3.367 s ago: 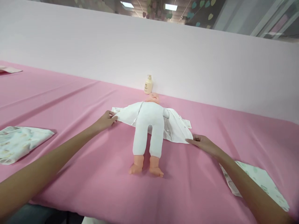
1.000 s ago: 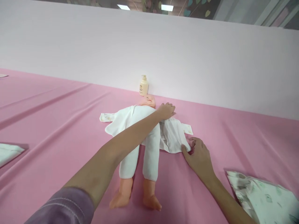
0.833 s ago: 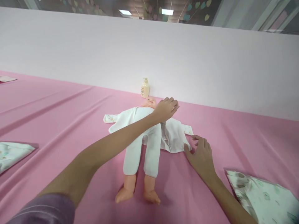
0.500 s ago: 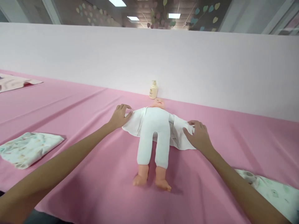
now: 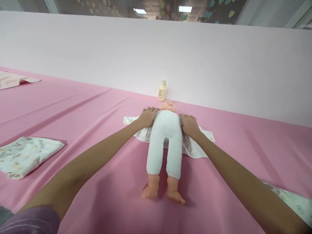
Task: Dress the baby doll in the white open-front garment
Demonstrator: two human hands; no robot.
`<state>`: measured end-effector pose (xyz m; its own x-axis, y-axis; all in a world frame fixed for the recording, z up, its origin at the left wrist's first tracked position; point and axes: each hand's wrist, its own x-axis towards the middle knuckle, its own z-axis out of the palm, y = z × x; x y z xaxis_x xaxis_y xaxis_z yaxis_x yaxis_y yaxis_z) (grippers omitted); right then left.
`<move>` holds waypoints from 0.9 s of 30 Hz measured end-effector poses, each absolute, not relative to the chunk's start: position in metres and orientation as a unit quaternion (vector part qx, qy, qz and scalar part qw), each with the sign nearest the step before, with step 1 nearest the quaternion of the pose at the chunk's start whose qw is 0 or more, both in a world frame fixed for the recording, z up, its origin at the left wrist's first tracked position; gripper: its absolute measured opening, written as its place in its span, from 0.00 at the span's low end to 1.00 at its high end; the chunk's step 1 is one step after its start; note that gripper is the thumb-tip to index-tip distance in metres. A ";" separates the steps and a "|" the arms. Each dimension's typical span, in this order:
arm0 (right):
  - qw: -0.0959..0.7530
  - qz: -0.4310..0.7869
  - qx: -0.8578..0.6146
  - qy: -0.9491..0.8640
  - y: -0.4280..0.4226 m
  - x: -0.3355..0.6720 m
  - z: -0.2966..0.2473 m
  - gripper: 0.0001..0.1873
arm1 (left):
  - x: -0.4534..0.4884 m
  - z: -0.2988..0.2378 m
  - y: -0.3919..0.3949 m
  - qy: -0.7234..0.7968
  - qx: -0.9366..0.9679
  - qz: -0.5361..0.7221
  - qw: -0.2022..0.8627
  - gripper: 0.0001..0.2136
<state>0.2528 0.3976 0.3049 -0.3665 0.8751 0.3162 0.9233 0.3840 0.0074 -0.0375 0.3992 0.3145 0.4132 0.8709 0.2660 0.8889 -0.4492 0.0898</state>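
A baby doll [image 5: 167,126] with a white cloth body lies on its back, its head away from me and its bare feet toward me. Beneath its upper body a white baby shirt [image 5: 195,148] is spread, sleeves out to both sides. My left hand [image 5: 148,117] is wrapped round the doll's side near the shoulder on the left. On the other side my right hand [image 5: 189,125] grips the doll in the same way. The fingertips of both hands are partly hidden, and the doll's arms are covered.
A cream pump bottle [image 5: 162,91] stands behind the doll's head, by the white wall [image 5: 97,52]. Folded printed cloths lie at left [image 5: 29,154] and right [image 5: 292,200]. A pale pink cloth [image 5: 14,79] lies far left on the pink sheet [image 5: 97,107].
Both hands have moved inward from the shirt's sleeves to the doll's sides and closed there. The shirt's sleeve ends now show outside my hands. The view has tilted down slightly.
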 end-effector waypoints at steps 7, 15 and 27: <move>0.151 -0.114 -0.564 -0.804 0.407 0.268 0.310 0.27 | -0.023 0.308 0.419 -0.528 -0.834 -0.156 0.028 0.29; 0.197 -0.120 -0.544 -0.807 0.342 0.279 0.294 0.32 | -0.019 0.293 0.351 -0.502 -0.835 -0.215 0.072 0.34; 0.244 0.107 -0.484 -0.834 0.198 0.261 0.273 0.23 | -0.031 0.273 0.242 -0.408 -0.881 -0.216 -0.107 0.20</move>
<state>0.2607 0.1984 0.2733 -0.4132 0.8589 0.3027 0.7545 0.5090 -0.4144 -0.0315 0.2422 0.2734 0.5741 0.7646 0.2930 0.6726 -0.6444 0.3638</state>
